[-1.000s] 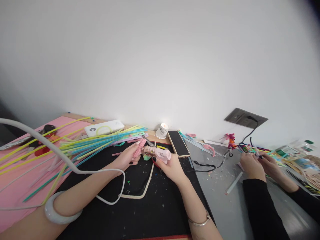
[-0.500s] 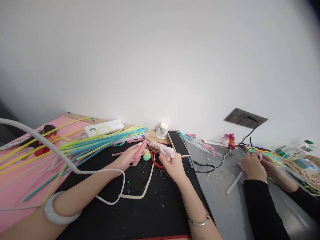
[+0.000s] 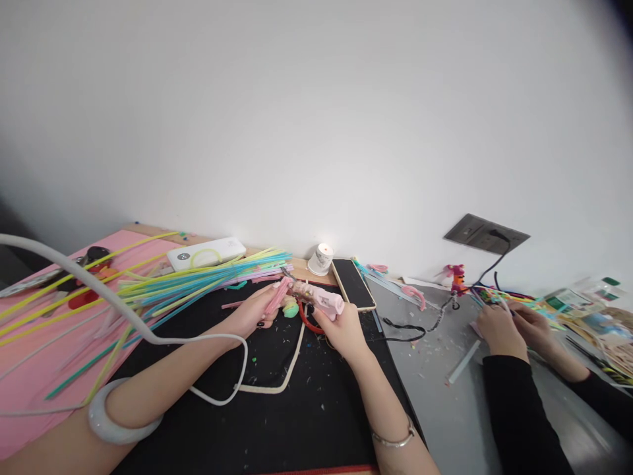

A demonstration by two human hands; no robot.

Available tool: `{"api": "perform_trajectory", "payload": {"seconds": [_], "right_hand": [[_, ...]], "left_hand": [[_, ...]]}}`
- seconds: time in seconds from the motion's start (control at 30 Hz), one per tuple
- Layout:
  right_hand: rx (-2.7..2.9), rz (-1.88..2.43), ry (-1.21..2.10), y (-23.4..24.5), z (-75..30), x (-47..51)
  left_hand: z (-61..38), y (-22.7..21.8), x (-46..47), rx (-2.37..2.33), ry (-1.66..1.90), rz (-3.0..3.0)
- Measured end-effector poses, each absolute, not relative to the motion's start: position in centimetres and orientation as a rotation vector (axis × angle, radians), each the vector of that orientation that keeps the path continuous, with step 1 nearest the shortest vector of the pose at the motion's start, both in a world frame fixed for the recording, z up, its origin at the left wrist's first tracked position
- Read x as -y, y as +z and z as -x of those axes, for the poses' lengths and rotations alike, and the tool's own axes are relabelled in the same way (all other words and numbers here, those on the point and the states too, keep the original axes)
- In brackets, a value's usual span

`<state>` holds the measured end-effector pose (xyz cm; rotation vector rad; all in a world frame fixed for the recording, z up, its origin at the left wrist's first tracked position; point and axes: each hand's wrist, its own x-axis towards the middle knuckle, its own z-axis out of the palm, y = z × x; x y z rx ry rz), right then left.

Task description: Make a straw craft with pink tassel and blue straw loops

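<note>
Pink bundle (image 3: 278, 297) sits above the far half of the black mat, between the two hands of the person. Behind everything rises the pale wall (image 3: 316, 119). Below it, the grey table (image 3: 445, 382) shows at right, next to the black mat (image 3: 277, 429); a pink sheet (image 3: 20, 432) lies at left. Many fuzzy stems (image 3: 212, 280), mostly yellow and blue, spread across the sheet and onto the mat. One thick white cable (image 3: 119, 300) loops past the left forearm. At right, a co-worker's dark sleeves (image 3: 514, 402) lead to two hands close together above the table.

The left hand (image 3: 252, 313) grasps the pink bundle, fingers curled around it. The right hand (image 3: 341, 330) is wrapped around a pale pink tool (image 3: 324, 300), whose front end lies just beside the bundle; whether they touch cannot be told. A phone (image 3: 353, 282) lies near the wall, screen up, with a white block (image 3: 217, 249) farther left. Smaller still are the white cup (image 3: 321, 258) beside the phone, a red loop (image 3: 309, 324) under the tool and a green piece (image 3: 291, 309) next to the left fingers. Tiny scraps dot the mat.
</note>
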<state>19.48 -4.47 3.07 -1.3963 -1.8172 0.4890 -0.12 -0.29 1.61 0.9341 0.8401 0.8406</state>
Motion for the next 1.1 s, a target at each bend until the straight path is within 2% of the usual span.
{"api": "perform_trajectory", "payload": {"seconds": [1.1], "right_hand": [[1.861, 1.362, 0.554, 3.03, -19.34, 4.58]], "left_hand": [[0.3, 1.35, 0.26, -0.839, 0.849, -0.952]]}}
